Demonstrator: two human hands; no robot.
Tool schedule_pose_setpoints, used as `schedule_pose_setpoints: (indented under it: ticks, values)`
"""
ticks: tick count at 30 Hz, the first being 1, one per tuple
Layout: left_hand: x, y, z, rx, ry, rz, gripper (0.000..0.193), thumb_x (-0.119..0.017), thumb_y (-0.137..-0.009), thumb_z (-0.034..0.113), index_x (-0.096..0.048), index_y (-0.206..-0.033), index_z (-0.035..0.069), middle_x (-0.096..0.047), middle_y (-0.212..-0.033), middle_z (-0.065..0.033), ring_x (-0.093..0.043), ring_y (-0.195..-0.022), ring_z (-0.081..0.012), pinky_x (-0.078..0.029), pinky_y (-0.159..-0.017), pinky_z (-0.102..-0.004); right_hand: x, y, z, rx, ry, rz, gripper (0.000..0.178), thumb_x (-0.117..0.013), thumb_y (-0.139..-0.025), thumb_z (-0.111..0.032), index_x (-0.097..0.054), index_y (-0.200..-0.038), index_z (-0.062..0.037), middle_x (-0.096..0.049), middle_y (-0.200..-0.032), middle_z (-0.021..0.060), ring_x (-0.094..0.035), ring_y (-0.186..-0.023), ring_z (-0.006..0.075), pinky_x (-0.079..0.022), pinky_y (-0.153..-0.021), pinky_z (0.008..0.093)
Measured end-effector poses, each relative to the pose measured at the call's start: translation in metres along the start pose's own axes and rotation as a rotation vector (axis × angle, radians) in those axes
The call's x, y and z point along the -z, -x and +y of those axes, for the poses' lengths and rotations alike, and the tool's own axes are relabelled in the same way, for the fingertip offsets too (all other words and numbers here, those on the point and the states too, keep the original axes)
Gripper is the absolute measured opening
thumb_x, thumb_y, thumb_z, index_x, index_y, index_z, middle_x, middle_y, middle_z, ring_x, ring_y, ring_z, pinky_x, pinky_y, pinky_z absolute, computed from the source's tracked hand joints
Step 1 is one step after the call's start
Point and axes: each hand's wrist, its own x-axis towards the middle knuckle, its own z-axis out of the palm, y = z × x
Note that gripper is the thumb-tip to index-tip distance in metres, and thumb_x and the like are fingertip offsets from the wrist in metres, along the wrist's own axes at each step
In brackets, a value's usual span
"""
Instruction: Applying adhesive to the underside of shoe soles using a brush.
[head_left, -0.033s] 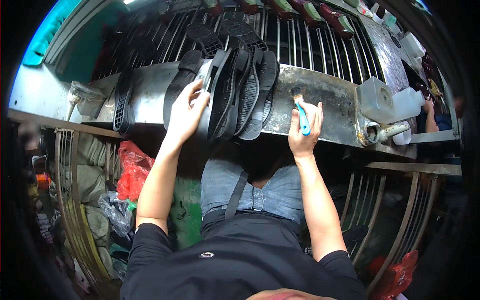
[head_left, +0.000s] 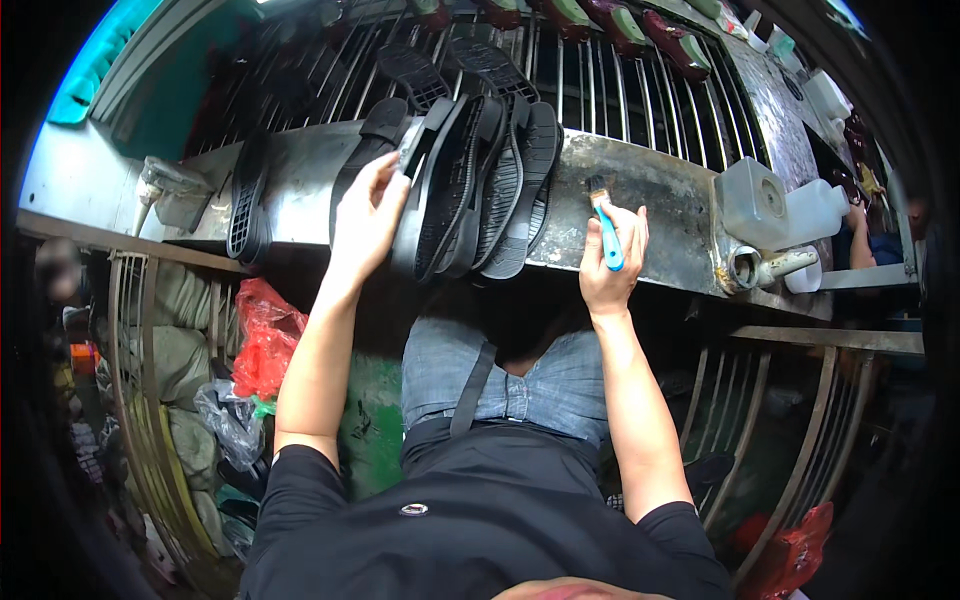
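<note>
Several black shoe soles [head_left: 478,190] stand on edge in a leaning stack at the middle of the metal bench. My left hand [head_left: 372,212] is at the stack's left side, thumb and fingers apart, with nothing visible between them. Beside it, partly behind the hand, lies another black sole [head_left: 384,122]. My right hand [head_left: 612,262], right of the stack, is closed round a brush [head_left: 609,232] with a blue handle. The brush's dark bristles point away from me, over the stained bench surface [head_left: 660,190].
Beyond the bench run metal bars [head_left: 640,105], with more soles [head_left: 415,75] and dark red shoes [head_left: 675,45]. A translucent plastic container [head_left: 750,203] and a metal pot [head_left: 742,268] stand at the right. A single sole [head_left: 247,205] and a red plastic bag [head_left: 268,335] are at the left.
My left hand has shifted very slightly to the left, away from the stack. The brush in my right hand is tilted a little differently. The soles have not visibly been moved.
</note>
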Motion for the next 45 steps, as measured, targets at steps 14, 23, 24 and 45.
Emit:
schedule_pose_setpoints:
  ticks: [14,23,24,45]
  values:
    - [-0.014,0.053,0.002,-0.083,0.271,-0.104,0.055,-0.066,-0.108,0.017,-0.052,-0.16,0.003,-0.063,-0.154,-0.0159,-0.058,-0.143,-0.0227,-0.045,-0.12,-0.0384,0.0,0.003,0.0,-0.004,0.056,-0.006,0.022,-0.07,-0.105,-0.018,-0.067,-0.122,-0.0031,-0.072,-0.114,0.0139,-0.07,-0.112,0.0362,-0.04,-0.123,0.0608]
    - [0.014,0.057,-0.022,0.121,0.427,0.031,0.062,-0.078,-0.1,0.021,-0.058,-0.154,-0.001,-0.066,-0.144,-0.0132,-0.064,-0.125,-0.0204,-0.051,-0.109,-0.0357,-0.005,0.002,-0.004,0.041,0.032,-0.021,0.021,-0.069,-0.105,-0.015,-0.072,-0.122,-0.0035,-0.075,-0.117,0.0126,-0.07,-0.117,0.0347,-0.042,-0.122,0.0584]
    - [0.013,0.055,-0.016,0.139,0.47,0.027,0.057,-0.077,-0.099,0.018,-0.061,-0.151,0.0,-0.068,-0.137,-0.0119,-0.065,-0.117,-0.0188,-0.053,-0.104,-0.0347,-0.001,0.001,-0.001,0.04,0.037,-0.018,0.02,-0.069,-0.105,-0.014,-0.072,-0.122,-0.003,-0.075,-0.117,0.0126,-0.07,-0.116,0.0349,-0.042,-0.122,0.0581]
    - [-0.076,0.151,0.044,0.575,1.551,-0.523,0.067,-0.049,-0.111,0.037,-0.037,-0.169,0.004,-0.05,-0.165,-0.0179,-0.057,-0.145,-0.0364,-0.053,-0.113,-0.0638,0.08,0.038,0.02,-0.244,-0.184,0.032,0.019,-0.064,-0.111,-0.015,-0.069,-0.119,0.0012,-0.072,-0.116,0.0138,-0.07,-0.113,0.0249,-0.054,-0.102,0.0369]
